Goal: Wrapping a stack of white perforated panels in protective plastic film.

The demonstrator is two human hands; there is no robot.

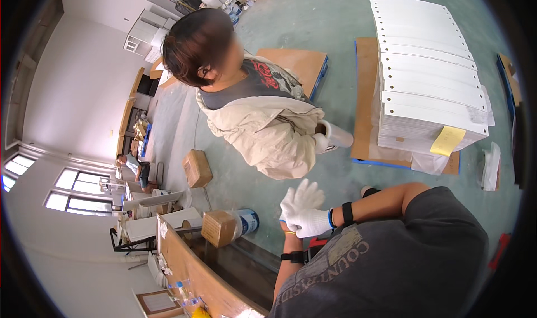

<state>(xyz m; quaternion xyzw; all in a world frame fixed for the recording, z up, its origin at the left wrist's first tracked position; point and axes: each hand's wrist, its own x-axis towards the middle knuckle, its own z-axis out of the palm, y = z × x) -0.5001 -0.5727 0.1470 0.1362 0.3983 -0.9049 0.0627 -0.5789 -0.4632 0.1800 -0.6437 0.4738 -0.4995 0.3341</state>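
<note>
White glove [302, 200] sits on left hand [310, 193]; right hand [314, 223] lies across its wrist. Left grip apart, empty; can't tell if right's clamped. Hard tugging could tear the cuff [290, 232].

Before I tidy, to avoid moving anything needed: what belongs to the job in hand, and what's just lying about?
Job in hand, by touch:
white left glove, worn
white right glove, worn, touching the left

Untouched, perhaps just lying about:
white stack with a yellow slip
brown box on the floor
bucket
</note>
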